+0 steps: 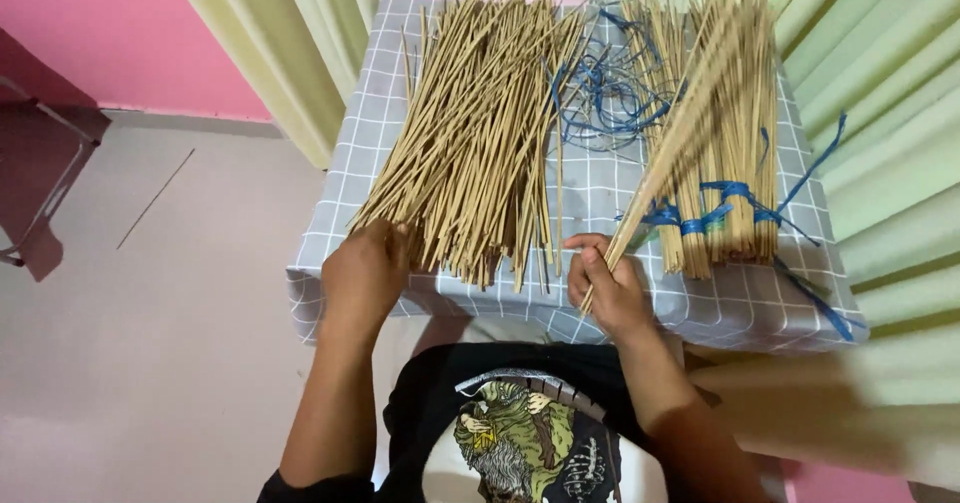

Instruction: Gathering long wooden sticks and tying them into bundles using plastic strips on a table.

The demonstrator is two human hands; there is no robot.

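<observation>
A big loose pile of thin bamboo sticks [480, 123] lies fanned out on a low table covered with a grey checked cloth [590, 188]. My left hand [365, 273] rests on the near ends of that pile, fingers among the sticks. My right hand [605, 283] grips a small bunch of sticks [680, 123] that slants up and to the right over the table. Under that bunch lie bundles of sticks tied with blue string [725, 198] at the right side of the table.
Loose blue string [610, 93] is tangled between pile and bundles. Pale green curtains [880, 113] hang right and behind the table. A pink wall [110, 33] and a dark folding stool [40, 183] are at the left, over a light floor [160, 343].
</observation>
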